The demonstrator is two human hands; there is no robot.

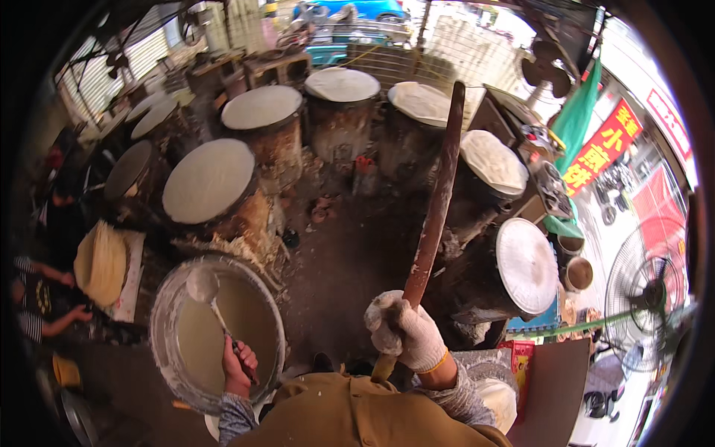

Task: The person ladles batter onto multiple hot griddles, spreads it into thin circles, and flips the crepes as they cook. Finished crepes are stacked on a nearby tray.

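Observation:
My bare left hand is wrapped round the handle of a ladle. The ladle's whitish bowl is over the left part of a large metal pot of pale batter; I cannot tell if it touches the batter. My right hand, in a soiled white knit glove, closes on the lower part of a long brown wooden paddle. The paddle points up and away from me, leaning slightly right, and pale smears mark its edge.
Round griddles on rust-stained drum stoves ring the dark floor; the near left griddle carries a pale sheet, the right one a white one. Stacked flatbreads stand left, near another person's hands. A caged fan stands right.

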